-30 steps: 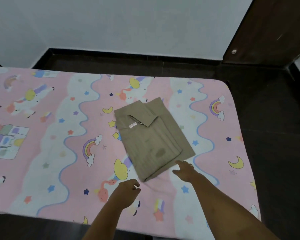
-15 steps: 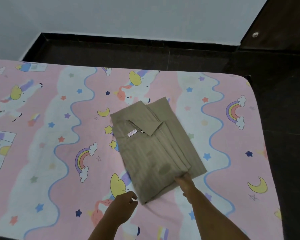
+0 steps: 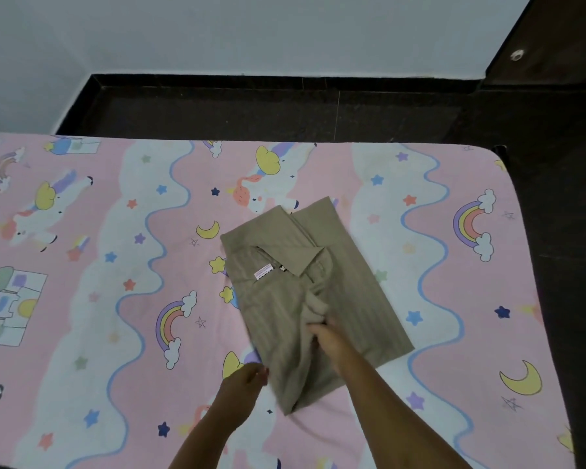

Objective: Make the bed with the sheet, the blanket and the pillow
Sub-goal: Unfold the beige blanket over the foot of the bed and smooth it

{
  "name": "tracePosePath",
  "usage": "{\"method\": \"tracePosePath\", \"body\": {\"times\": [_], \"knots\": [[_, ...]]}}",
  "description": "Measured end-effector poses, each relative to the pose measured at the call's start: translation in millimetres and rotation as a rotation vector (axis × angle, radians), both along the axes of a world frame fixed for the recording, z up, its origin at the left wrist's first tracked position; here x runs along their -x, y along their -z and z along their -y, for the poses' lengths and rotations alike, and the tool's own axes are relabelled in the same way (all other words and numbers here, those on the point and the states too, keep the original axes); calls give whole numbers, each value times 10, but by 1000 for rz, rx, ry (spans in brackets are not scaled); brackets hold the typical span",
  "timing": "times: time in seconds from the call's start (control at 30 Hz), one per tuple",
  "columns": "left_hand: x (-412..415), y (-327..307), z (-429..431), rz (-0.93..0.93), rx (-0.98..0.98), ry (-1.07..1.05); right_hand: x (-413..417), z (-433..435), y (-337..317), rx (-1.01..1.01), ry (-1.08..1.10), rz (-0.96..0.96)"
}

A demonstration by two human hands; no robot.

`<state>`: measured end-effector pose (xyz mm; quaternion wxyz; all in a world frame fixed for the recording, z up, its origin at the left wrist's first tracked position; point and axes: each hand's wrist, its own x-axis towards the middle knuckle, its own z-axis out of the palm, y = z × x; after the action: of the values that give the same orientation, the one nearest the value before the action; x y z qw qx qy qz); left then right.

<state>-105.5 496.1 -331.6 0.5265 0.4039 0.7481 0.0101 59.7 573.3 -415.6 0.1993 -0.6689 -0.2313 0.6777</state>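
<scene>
A folded khaki-brown cloth [image 3: 285, 252], striped and with a small white label, lies on the middle of the bed. The bed is covered by a pink sheet [image 3: 115, 299] printed with unicorns, rainbows, moons and stars. My right hand [image 3: 329, 340] is closed on the upper layers of the cloth near its middle and bunches them up. My left hand [image 3: 244, 384] pinches the cloth's near-left edge. No pillow is in view.
A dark floor [image 3: 285, 110] runs along the far side and right side of the bed, below a white wall [image 3: 251, 32]. A dark wooden door [image 3: 555, 38] stands at the top right. The bed's right edge lies at the far right.
My right hand has slid from the cloth's near corner onto its middle and gathered the top layers. My left hand has come up to the cloth's near-left edge and pinched it.
</scene>
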Motion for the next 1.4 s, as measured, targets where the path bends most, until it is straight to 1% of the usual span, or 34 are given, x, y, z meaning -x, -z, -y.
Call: {"method": "tracePosePath", "body": {"times": [0.07,0.13,0.2,0.3,0.37,0.43,0.6,0.73,0.8,0.9,0.97,1.0,1.07,1.13,1.2,1.23,1.3,1.37,1.4], "knots": [[-76,-147,-141,152,-30,-306,226,-2,-318,-95,-163,-73],[-101,-279,-289,280,-58,-503,409,64,-674,-125,-325,-140],[-87,-395,-415,327,-99,-596,542,180,-1001,-183,-413,-217],[28,-571,-536,279,-180,-690,662,379,-1313,-209,-406,-344],[164,-616,-585,211,-226,-743,683,437,-1400,-190,-445,-333],[308,-660,-601,206,-246,-806,665,460,-1518,-193,-506,-295],[507,-657,-481,343,-307,-958,725,567,-1773,-226,-526,-186],[733,-645,-285,477,-203,-1094,868,841,-1880,-229,-476,-112],[833,-752,-175,530,-198,-1072,935,976,-1981,-229,-453,-85],[895,-1054,-121,567,-219,-966,1012,1092,-2237,-242,-454,-110],[911,-1303,-146,633,-276,-899,985,1063,-2444,-253,-457,-149],[902,-1449,-175,681,-305,-868,952,1026,-2567,-274,-453,-132],[851,-1803,-248,805,-348,-822,860,881,-2792,-388,-379,-99],[814,-2166,-331,884,-392,-731,812,699,-3124,-530,-187,-115],[768,-2524,-403,876,-440,-611,795,525,-3493,-675,-31,-126],[752,-2720,-426,849,-466,-540,804,436,-3668,-732,-5,-99],[727,-3109,-439,815,-504,-389,842,292,-3954,-843,-20,-18],[730,-3477,-430,855,-555,-214,888,154,-4175,-995,-91,56],[755,-3643,-431,883,-583,-119,913,109,-4295,-1108,-143,119]]}}
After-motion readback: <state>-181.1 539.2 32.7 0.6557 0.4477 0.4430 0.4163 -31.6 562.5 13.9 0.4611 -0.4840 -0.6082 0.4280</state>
